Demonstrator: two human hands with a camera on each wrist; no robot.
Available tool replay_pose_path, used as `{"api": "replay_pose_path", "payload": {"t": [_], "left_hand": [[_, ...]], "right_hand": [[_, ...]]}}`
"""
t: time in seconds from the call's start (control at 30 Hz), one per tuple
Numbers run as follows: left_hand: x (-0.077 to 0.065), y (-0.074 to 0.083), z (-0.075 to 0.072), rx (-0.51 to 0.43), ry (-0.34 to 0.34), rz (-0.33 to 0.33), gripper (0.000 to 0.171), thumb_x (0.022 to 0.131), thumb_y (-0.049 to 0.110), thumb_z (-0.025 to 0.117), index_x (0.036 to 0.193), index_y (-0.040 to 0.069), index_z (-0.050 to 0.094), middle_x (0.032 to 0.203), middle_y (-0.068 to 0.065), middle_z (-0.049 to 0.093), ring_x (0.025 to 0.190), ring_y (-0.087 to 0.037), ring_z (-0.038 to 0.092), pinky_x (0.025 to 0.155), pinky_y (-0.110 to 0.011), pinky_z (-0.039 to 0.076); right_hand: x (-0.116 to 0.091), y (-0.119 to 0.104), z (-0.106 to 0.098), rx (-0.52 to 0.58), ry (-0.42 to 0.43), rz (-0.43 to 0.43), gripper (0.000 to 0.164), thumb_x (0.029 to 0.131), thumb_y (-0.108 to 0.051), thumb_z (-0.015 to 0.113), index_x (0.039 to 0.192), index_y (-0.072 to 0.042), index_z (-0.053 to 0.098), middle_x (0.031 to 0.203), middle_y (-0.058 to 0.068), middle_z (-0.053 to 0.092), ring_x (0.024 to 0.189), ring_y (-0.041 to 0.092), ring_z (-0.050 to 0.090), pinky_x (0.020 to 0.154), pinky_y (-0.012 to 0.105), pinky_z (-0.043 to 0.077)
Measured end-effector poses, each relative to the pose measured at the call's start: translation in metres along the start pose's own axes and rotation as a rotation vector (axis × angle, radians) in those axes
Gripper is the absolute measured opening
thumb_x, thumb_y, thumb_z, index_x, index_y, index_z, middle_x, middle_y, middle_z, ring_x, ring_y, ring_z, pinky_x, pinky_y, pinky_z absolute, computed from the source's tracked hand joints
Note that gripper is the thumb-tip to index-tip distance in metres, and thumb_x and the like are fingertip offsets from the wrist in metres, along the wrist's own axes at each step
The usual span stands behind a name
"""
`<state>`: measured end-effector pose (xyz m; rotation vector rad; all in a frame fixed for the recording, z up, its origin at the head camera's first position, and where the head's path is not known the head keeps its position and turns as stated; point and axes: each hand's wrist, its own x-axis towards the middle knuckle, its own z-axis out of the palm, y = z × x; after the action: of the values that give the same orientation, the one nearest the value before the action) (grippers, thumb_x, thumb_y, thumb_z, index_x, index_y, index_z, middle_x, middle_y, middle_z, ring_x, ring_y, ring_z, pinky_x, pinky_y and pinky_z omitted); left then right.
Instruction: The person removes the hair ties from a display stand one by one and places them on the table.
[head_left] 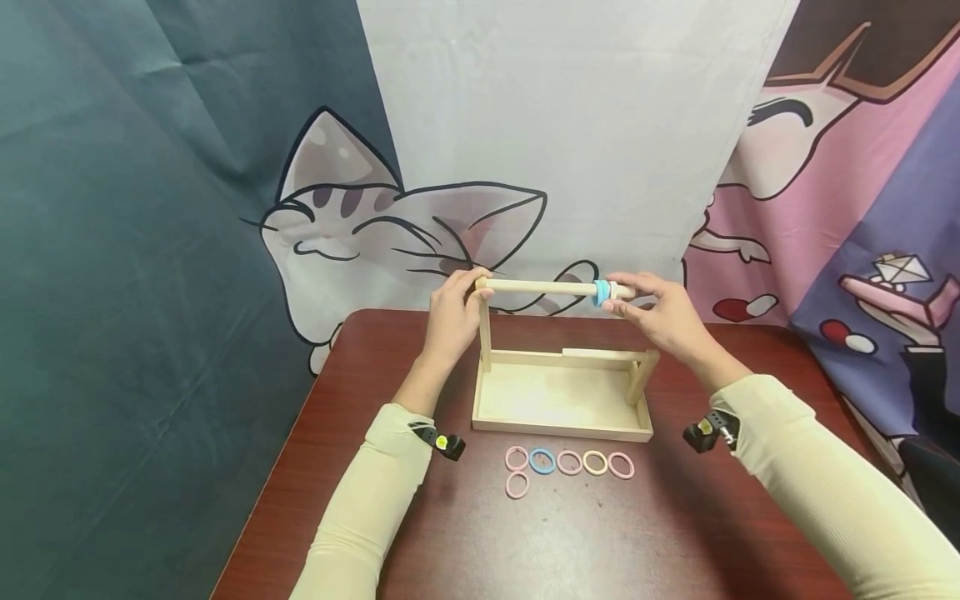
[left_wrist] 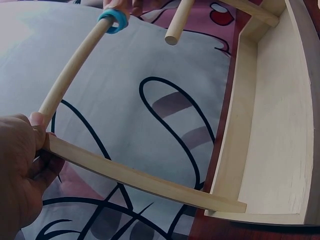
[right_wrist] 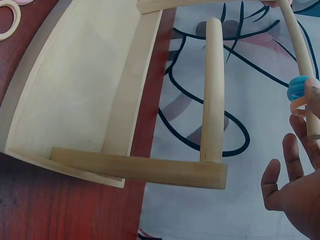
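A wooden stand [head_left: 562, 435] has a shallow tray base and two posts, each carrying a round rod. My left hand [head_left: 453, 315] grips the top corner of the tall left post [left_wrist: 125, 172], where the upper rod [head_left: 536, 287] joins it. Several light-blue rings [right_wrist: 297, 88] sit together near that rod's free right end. Beside them, a peach ring [right_wrist: 298, 106] is around the rod, pinched between the thumb and finger of my right hand [head_left: 670, 317]. The right hand's other fingers are spread below in the right wrist view.
On the shorter right post [head_left: 642, 379] a lower rod [head_left: 596, 354] points left. Several loose pink rings [head_left: 621, 465], a blue ring [head_left: 542, 461] and a yellow ring [head_left: 595, 462] lie on the red-brown table [head_left: 555, 542] before the tray. A printed cloth [head_left: 585, 125] hangs behind.
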<state>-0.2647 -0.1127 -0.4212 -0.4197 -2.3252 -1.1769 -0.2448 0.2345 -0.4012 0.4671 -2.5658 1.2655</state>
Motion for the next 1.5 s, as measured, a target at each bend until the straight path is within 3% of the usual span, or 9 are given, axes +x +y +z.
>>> {"api": "replay_pose_path", "payload": {"t": [0.37, 0.7, 1.07, 1.3, 1.5], "left_hand": [[0.0, 0.0, 0.0, 0.0, 0.01, 0.019, 0.029, 0.098, 0.024, 0.079, 0.124, 0.012, 0.079, 0.108, -0.013, 0.074, 0.092, -0.03, 0.07, 0.086, -0.047, 0.061], [0.0, 0.0, 0.0, -0.007, 0.016, 0.019, 0.027, 0.097, 0.02, 0.081, 0.123, 0.012, 0.079, 0.108, -0.013, 0.074, 0.093, -0.031, 0.071, 0.087, -0.048, 0.061], [-0.001, 0.0, 0.0, -0.012, 0.004, 0.009, 0.034, 0.098, 0.032, 0.076, 0.124, 0.011, 0.078, 0.108, -0.013, 0.074, 0.092, -0.03, 0.069, 0.086, -0.046, 0.06], [-0.002, 0.001, 0.0, -0.008, 0.016, 0.013, 0.033, 0.097, 0.03, 0.077, 0.123, 0.01, 0.079, 0.109, -0.012, 0.075, 0.093, -0.03, 0.071, 0.088, -0.047, 0.061], [-0.001, 0.0, 0.001, -0.015, 0.017, 0.016, 0.03, 0.098, 0.024, 0.079, 0.124, 0.008, 0.079, 0.107, -0.013, 0.073, 0.092, -0.031, 0.07, 0.085, -0.047, 0.061]], "right_hand": [[-0.003, 0.004, -0.006, -0.035, 0.032, 0.012, 0.046, 0.097, -0.021, 0.088, 0.141, -0.016, 0.076, 0.128, 0.01, 0.075, 0.103, 0.009, 0.064, 0.082, 0.02, 0.049], [-0.009, 0.01, -0.014, -0.066, 0.043, 0.003, 0.046, 0.098, -0.02, 0.087, 0.142, -0.015, 0.076, 0.129, 0.012, 0.074, 0.101, 0.004, 0.064, 0.077, 0.008, 0.048], [-0.015, 0.015, -0.02, -0.091, 0.075, 0.021, 0.042, 0.098, -0.022, 0.087, 0.138, -0.017, 0.077, 0.122, 0.01, 0.074, 0.094, -0.01, 0.063, 0.077, 0.009, 0.049], [-0.023, 0.019, -0.023, -0.096, 0.063, 0.033, 0.04, 0.097, -0.02, 0.088, 0.135, -0.014, 0.079, 0.115, 0.011, 0.071, 0.088, -0.003, 0.061, 0.074, 0.01, 0.049], [-0.031, 0.022, -0.021, -0.099, 0.044, 0.019, 0.04, 0.096, -0.021, 0.09, 0.133, -0.012, 0.08, 0.112, 0.011, 0.071, 0.089, -0.007, 0.063, 0.074, 0.009, 0.049]]}}
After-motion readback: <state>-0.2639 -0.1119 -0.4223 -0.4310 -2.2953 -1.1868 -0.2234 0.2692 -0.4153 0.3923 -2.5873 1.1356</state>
